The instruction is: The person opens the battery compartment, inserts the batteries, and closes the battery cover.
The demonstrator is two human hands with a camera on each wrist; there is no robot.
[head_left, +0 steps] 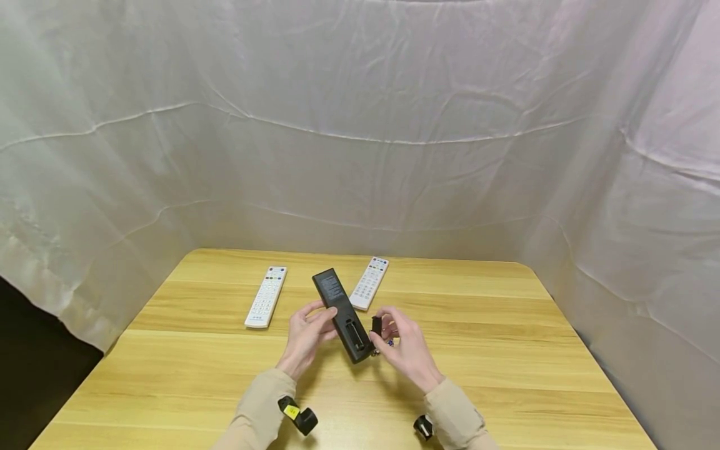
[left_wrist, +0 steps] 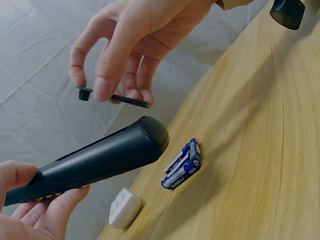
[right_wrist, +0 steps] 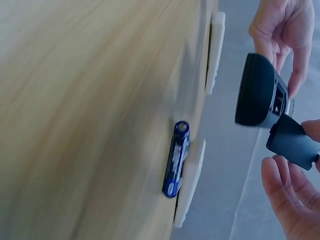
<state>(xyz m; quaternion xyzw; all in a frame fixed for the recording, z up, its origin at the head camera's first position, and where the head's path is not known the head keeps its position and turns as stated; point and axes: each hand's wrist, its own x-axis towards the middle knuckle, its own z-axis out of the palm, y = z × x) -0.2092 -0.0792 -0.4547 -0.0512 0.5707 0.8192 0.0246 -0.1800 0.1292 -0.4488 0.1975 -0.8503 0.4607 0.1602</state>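
A black remote control [head_left: 339, 301] is held up over the table, its back turned up and its battery compartment [head_left: 355, 335] uncovered. My left hand [head_left: 304, 340] grips it by the middle, thumb across the back. Between the thumb and fingers of my right hand [head_left: 412, 351] is the small black battery cover [head_left: 376, 325], just beside the remote's near end. In the left wrist view the cover [left_wrist: 131, 101] is apart from the remote, above its rounded end. Several blue and silver batteries [left_wrist: 183, 165] lie together on the table below, mostly hidden by the right hand in the head view.
One white remote control [head_left: 266, 297] lies to the left on the wooden table [head_left: 495, 350]. Another white remote control [head_left: 370, 282] lies behind the black one, partly covered by it in the head view. Pale curtains [head_left: 360, 175] hang around the table's back and sides.
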